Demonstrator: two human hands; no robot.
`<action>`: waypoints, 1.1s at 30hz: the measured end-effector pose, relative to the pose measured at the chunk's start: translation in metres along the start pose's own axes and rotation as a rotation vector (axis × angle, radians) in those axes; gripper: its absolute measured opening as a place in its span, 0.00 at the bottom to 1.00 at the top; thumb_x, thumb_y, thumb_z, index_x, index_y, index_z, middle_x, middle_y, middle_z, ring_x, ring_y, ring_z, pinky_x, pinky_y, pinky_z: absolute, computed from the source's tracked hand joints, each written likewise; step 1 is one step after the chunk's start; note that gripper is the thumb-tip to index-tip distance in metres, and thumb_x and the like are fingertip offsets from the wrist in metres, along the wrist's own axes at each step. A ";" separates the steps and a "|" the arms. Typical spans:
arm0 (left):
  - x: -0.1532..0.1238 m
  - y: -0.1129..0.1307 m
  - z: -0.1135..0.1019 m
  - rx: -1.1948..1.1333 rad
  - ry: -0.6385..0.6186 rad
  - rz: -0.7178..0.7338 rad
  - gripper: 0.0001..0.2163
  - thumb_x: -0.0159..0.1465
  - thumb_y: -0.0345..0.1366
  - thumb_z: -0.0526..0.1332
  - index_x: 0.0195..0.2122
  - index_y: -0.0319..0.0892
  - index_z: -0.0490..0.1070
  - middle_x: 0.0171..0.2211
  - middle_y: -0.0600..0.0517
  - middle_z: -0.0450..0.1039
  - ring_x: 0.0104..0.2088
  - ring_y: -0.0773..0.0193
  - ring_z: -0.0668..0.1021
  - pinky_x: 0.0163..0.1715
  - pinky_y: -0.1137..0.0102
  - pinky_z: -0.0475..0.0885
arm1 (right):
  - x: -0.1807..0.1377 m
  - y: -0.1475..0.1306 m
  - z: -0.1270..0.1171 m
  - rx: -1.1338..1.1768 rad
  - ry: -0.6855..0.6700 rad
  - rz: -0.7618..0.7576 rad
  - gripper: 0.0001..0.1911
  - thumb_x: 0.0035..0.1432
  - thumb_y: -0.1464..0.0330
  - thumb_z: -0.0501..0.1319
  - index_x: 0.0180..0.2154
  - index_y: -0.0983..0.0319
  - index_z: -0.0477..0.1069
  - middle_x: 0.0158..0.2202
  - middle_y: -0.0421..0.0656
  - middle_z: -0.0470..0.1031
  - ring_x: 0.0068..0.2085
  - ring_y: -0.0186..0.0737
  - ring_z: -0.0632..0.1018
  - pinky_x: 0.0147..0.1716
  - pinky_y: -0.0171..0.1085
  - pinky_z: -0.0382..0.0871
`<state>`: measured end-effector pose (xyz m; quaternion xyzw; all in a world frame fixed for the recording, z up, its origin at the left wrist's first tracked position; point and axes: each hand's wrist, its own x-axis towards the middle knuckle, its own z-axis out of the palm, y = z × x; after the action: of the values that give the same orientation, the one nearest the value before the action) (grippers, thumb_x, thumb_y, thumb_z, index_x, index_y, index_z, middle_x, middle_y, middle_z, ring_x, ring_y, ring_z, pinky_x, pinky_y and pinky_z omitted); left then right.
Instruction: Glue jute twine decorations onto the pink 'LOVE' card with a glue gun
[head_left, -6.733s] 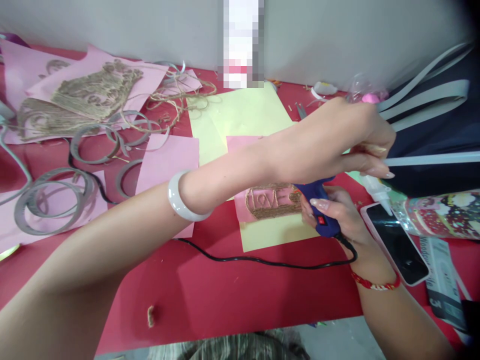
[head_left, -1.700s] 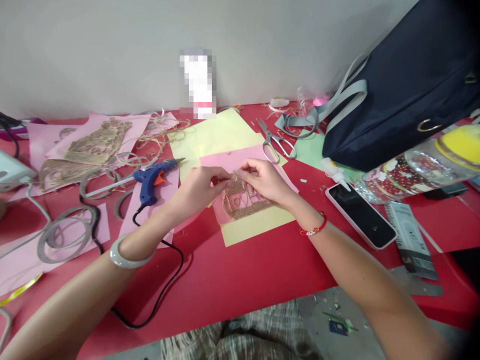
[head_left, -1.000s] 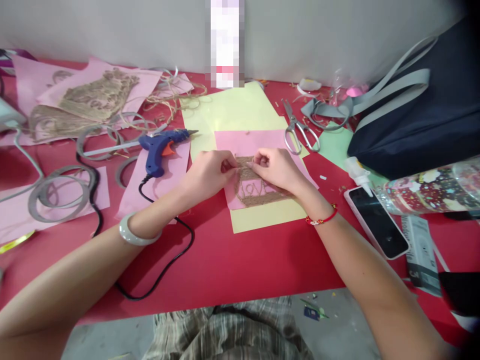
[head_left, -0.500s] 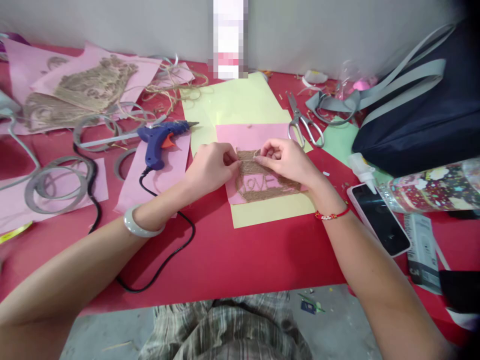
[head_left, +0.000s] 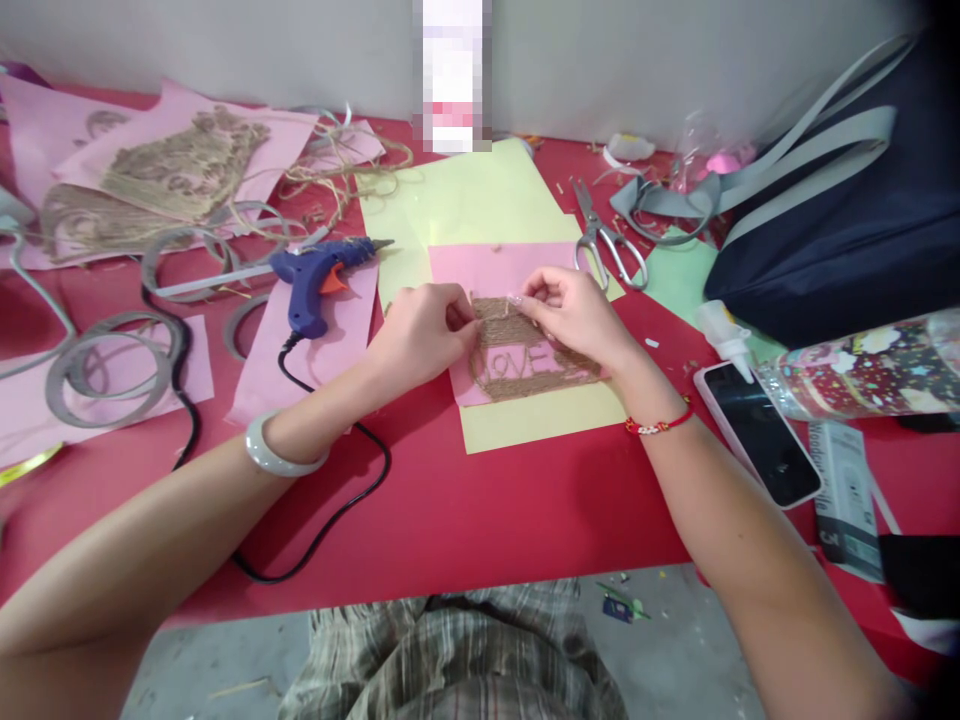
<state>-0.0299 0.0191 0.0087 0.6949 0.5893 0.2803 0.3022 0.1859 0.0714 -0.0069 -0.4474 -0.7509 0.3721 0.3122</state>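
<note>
Head cam: L hand at left edge of the twine panel, thumb + index tips together there; can't tell if they grip a strand. R hand at its top edge, thumb + fingertips pinched on a short twine end. Hands near each other, not touching. Panel lies flat on pink sheet, "LOVE" in twine letters across its middle; yellow sheet under that, all on red table. Blue glue gun on its side left of L hand, nozzle pointing R, black cord running under L forearm. Scissors just behind R hand. Phone further R, white squeeze bottle w/ its nozzle at phone's top end, glitter bottle + navy bag beyond
</note>
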 end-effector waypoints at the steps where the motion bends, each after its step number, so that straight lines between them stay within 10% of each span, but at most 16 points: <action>1: 0.000 0.000 0.000 0.002 0.000 0.001 0.04 0.59 0.34 0.65 0.29 0.40 0.76 0.27 0.51 0.79 0.27 0.65 0.76 0.27 0.71 0.65 | 0.000 -0.001 0.001 -0.004 -0.001 0.006 0.17 0.61 0.55 0.68 0.32 0.60 0.70 0.29 0.41 0.73 0.31 0.38 0.72 0.31 0.37 0.63; 33: -0.008 0.008 -0.003 0.097 0.022 0.014 0.04 0.61 0.34 0.66 0.30 0.41 0.78 0.27 0.51 0.79 0.26 0.64 0.75 0.31 0.69 0.66 | -0.006 -0.018 0.015 -0.211 0.045 0.068 0.16 0.58 0.60 0.73 0.30 0.60 0.70 0.26 0.39 0.72 0.29 0.36 0.70 0.30 0.37 0.58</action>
<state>-0.0280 0.0108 0.0169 0.7098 0.6004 0.2611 0.2599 0.1688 0.0561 -0.0005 -0.5111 -0.7632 0.2912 0.2674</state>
